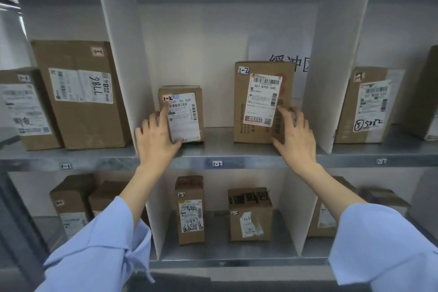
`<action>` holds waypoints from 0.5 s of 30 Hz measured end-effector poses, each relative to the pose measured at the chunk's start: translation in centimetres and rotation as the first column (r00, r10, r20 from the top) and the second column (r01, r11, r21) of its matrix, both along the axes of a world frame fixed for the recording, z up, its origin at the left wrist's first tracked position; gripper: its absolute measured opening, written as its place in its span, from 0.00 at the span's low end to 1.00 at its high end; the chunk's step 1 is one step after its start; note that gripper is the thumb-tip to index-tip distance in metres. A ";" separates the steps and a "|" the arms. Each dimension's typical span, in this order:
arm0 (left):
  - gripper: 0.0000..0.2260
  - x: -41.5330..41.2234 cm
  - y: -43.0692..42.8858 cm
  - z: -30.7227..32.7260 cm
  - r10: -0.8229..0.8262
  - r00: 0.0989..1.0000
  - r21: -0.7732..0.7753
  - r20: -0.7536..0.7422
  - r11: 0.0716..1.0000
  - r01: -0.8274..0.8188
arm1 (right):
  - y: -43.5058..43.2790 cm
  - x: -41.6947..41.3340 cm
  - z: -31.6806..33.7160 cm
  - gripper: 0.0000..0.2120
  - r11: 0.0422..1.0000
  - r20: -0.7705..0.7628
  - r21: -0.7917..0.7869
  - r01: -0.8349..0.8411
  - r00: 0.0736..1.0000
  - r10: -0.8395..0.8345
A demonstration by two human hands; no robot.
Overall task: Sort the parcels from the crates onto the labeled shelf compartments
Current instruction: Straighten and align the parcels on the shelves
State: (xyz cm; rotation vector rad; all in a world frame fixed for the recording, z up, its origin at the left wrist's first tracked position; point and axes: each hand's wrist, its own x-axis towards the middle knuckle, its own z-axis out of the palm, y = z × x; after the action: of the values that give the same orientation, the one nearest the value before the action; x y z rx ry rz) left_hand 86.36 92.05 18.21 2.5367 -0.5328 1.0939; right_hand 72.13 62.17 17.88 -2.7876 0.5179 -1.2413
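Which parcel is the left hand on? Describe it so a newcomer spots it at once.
In the upper shelf's middle compartment, above the 1-2 tag, two parcels stand. The left hand grips the short parcel on the left; the right hand grips the tall parcel. Yours is clearly the lower, narrower box.

The person wears loose, light-blue sleeves with wide open cuffs, the left sleeve (99,244) split at its cuff with a narrow strip trailing, the right sleeve (388,244) plain, above a bare left hand (156,136) and right hand (296,136).
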 end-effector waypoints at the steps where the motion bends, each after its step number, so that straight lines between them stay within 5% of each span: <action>1: 0.46 0.3 0.0 0.0 -0.003 1.000 -0.005 0.001 1.000 0.003 | 0.0 0.2 0.0 0.41 1.000 0.003 -0.002 0.010 1.000 -0.010; 15: 0.44 2.3 -0.1 -1.0 -0.050 0.998 -0.003 0.031 0.999 0.050 | 0.0 0.8 -0.4 0.39 0.998 -0.011 -0.015 0.069 0.998 -0.069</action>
State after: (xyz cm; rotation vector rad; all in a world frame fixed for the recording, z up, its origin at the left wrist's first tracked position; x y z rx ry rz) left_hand 88.66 91.99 17.23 2.4933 -0.5989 1.1167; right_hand 72.93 62.21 17.50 -2.8131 0.6134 -1.2478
